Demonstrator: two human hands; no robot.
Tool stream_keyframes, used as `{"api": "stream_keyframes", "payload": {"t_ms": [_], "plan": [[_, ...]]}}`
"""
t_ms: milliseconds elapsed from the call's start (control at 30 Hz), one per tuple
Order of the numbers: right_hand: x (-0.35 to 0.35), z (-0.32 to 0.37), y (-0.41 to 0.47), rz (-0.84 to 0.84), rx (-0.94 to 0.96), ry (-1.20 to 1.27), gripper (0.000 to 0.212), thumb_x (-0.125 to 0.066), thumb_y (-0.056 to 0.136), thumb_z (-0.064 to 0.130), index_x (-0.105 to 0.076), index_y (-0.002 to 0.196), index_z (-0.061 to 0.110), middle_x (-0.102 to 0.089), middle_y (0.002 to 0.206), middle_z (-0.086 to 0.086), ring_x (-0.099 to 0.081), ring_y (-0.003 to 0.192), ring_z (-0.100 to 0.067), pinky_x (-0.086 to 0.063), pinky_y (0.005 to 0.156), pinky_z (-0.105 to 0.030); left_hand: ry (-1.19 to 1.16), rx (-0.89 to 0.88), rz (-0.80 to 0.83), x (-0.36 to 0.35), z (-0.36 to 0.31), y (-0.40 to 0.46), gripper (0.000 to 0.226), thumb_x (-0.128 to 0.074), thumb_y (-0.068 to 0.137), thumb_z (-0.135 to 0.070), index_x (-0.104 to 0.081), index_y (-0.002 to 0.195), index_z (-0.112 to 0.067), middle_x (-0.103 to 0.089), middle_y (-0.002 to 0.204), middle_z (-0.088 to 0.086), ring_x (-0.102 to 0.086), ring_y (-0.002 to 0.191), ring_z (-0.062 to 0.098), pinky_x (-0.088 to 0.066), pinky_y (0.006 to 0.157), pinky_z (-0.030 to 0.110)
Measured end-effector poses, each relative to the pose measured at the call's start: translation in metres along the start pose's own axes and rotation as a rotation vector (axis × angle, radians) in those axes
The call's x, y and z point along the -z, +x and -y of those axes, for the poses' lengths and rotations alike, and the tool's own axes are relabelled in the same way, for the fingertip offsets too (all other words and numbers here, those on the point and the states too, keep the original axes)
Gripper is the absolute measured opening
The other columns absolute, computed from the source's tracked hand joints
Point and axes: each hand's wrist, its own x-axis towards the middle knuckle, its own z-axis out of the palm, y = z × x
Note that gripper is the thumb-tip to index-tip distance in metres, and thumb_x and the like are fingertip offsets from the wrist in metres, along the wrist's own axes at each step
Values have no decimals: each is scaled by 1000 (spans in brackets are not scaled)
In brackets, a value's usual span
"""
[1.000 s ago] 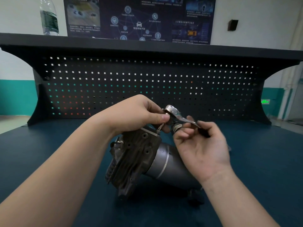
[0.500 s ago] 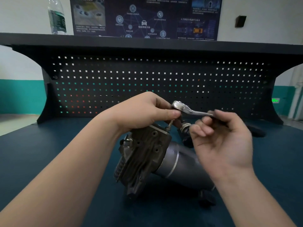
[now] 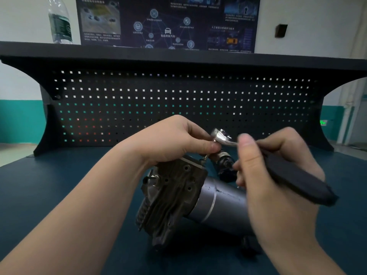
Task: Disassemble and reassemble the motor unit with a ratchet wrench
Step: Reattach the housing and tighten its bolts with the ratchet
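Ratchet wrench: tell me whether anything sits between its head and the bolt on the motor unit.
Only the left hand, whose fingertips pinch just under the ratchet wrench head, hiding that joint above the bolt on the motor unit.

Grey-and-brown motor unit (image 3: 190, 197) on a dark teal table (image 3: 59, 185) — black pegboard (image 3: 178, 100) dotted with holes.

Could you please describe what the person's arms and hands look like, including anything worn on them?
Both forearms are bare as far as the picture shows: no sleeves, gloves, watch, bracelets or rings can be seen. The left hand and right hand have short, unpainted nails. The right hand is slightly blurred, so fine details there cannot be made out. No markings or bandages show on either arm.
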Motion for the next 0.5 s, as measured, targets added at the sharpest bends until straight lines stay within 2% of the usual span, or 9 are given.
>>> {"api": "stream_keyframes", "payload": {"t_ms": [33, 100, 200, 267, 333, 400, 433, 500], "plan": [[3, -4, 6, -5, -60, 99, 24, -64, 83, 27, -50, 65, 21, -58, 57, -4, -54, 46, -18, -44, 44, -28, 17, -6, 17, 1, 0, 0, 18, -71, 77, -44, -79, 84, -30, -75, 91, -9, -67, 93, 6, -48, 94, 37], [9, -15, 21, -1, -414, 531, 26, -61, 79, 11, -48, 58, 20, -51, 51, -4, -44, 40, -15, -36, 39, -25, 65, 8, 52, 1, -1, -1, 22, -63, 85, -48, -78, 86, -32, -75, 93, -9, -67, 97, 13, -47, 97, 41], [4, -38, 29, -92, -1038, 1176, 8, -56, 70, 6, -52, 64, 8, -44, 55, -1, -37, 39, -7, -32, 35, -17, 71, 37, 28, -1, -2, 1, 23, -63, 87, -49, -78, 81, -33, -75, 85, -11, -66, 83, 5, -50, 86, 29], [-5, -45, 29, -224, -1199, 1374, 7, -52, 73, 4, -51, 66, 7, -41, 57, 2, -37, 38, -7, -31, 32, -16, 54, 50, -10, -3, -3, 2, 21, -67, 84, -47, -78, 75, -32, -74, 82, -9, -63, 78, 3, -47, 79, 24], [-13, -44, 30, -310, -1160, 1294, 11, -50, 74, 4, -47, 65, 9, -39, 55, 2, -34, 38, -7, -30, 33, -16, 37, 60, -38, -4, -3, 2, 21, -69, 82, -46, -78, 73, -30, -75, 82, -3, -64, 77, 10, -47, 77, 26], [-14, -34, 31, -273, -950, 1058, 19, -52, 81, 6, -45, 64, 12, -40, 53, 1, -34, 39, -8, -29, 35, -18, 24, 69, -58, -5, -3, 3, 22, -70, 81, -46, -79, 73, -27, -73, 88, 10, -58, 71, 17, -44, 72, 30], [-12, -28, 28, -217, -748, 842, 24, -53, 85, 9, -46, 63, 15, -42, 51, 1, -37, 40, -9, -31, 37, -20, 21, 71, -60, -5, -3, 3, 21, -71, 80, -46, -79, 73, -28, -72, 89, 11, -56, 70, 15, -42, 70, 29], [-10, -12, 20, -109, -244, 238, 29, -57, 87, 21, -45, 61, 20, -48, 51, 1, -45, 44, -8, -37, 43, -21, 14, 61, -40, -3, -2, 4, 16, -72, 79, -44, -78, 73, -31, -74, 82, -1, -62, 77, 8, -44, 77, 26]]}}
